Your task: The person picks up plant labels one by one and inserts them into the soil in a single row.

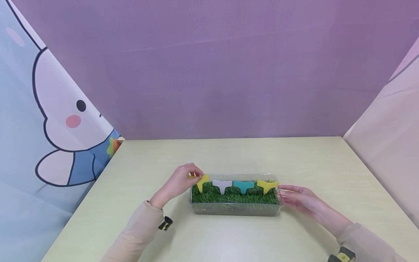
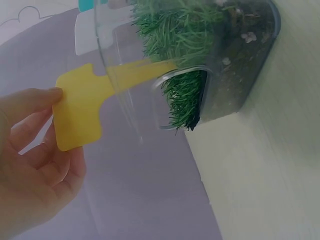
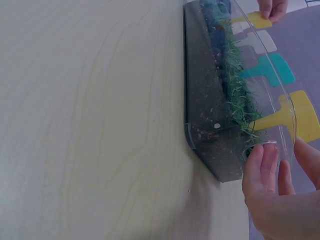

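Note:
A clear plastic planter box (image 1: 235, 209) holds a strip of green grass (image 1: 226, 198) over dark soil. T-shaped plant labels stand in the grass in a row: yellow (image 2: 80, 110), white (image 1: 222, 185), teal (image 1: 243, 186) and another yellow label (image 1: 268, 186). At the left end, my left hand (image 1: 184, 178) pinches the top of the first yellow label, whose stem reaches down into the grass. My right hand (image 1: 299, 199) holds the box's right end, fingers at the end cutout and thumb by the rim (image 3: 292, 117).
The box sits on a pale wood-grain table (image 1: 235, 236). A purple cloth (image 1: 229, 72) hangs behind the table, and a cartoon-printed cloth (image 1: 68, 109) hangs at the left. Another pale cloth (image 1: 392, 138) borders the right side.

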Demonstrator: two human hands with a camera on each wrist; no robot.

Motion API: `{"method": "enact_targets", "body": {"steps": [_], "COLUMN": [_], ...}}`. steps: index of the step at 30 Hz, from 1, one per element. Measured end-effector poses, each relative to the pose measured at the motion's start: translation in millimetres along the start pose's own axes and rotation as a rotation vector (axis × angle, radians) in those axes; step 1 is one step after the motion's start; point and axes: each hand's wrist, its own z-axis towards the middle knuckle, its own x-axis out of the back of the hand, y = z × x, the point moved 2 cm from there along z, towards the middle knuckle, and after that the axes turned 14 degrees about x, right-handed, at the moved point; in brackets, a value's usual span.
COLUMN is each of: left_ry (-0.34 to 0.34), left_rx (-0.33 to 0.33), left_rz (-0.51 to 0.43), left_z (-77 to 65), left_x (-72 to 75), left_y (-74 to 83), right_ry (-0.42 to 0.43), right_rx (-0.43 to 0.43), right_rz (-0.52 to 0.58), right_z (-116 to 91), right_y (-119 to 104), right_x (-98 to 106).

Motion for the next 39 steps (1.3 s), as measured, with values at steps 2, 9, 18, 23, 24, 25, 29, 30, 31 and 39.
{"method": "enact_targets", "body": {"steps": [2, 9, 18, 23, 24, 25, 29, 30, 31, 39], "left_ry": [0.0, 0.004, -0.014, -0.007, -0.004, -0.001, 0.009, 0.009, 0.01, 0.02], "left_rx": [-0.001, -0.027, -0.061, -0.075, -0.076, -0.078, -0.079, -0.076, -0.078, -0.078], "left_rz": [0.002, 0.008, 0.003, 0.006, 0.009, 0.013, 0.028, 0.029, 0.034, 0.045], "left_z": [-0.2, 0.5, 0.5, -0.2, -0.3, -0.7, -1.5, -1.6, -1.8, -3.3], "left_x": [-1.2, -5.1, -8.0, -9.3, -9.7, -10.0, -11.6, -12.1, -12.8, -15.8], "left_y": [-0.7, -3.2, -4.5, -4.8, -4.9, -4.7, -5.2, -5.4, -5.8, -8.0], "right_ry": [0.003, -0.002, -0.02, -0.011, -0.008, -0.001, 0.009, 0.01, 0.01, 0.017], "right_rx": [-0.004, -0.001, 0.006, 0.005, 0.004, 0.001, -0.006, -0.007, -0.006, -0.011], "right_rz": [0.001, 0.001, 0.018, 0.017, 0.016, 0.013, -0.002, -0.009, -0.013, -0.008], "right_z": [0.0, 0.1, -0.1, 0.1, 0.0, 0.0, -0.3, -0.4, -0.3, 0.0], "right_y": [0.2, 0.4, 0.7, 0.9, 0.7, 0.7, 0.3, 0.2, 0.1, 1.3], "right_x": [-0.3, 0.3, 0.9, 1.3, 1.1, 0.9, 0.7, 0.7, 0.9, 1.3]}}
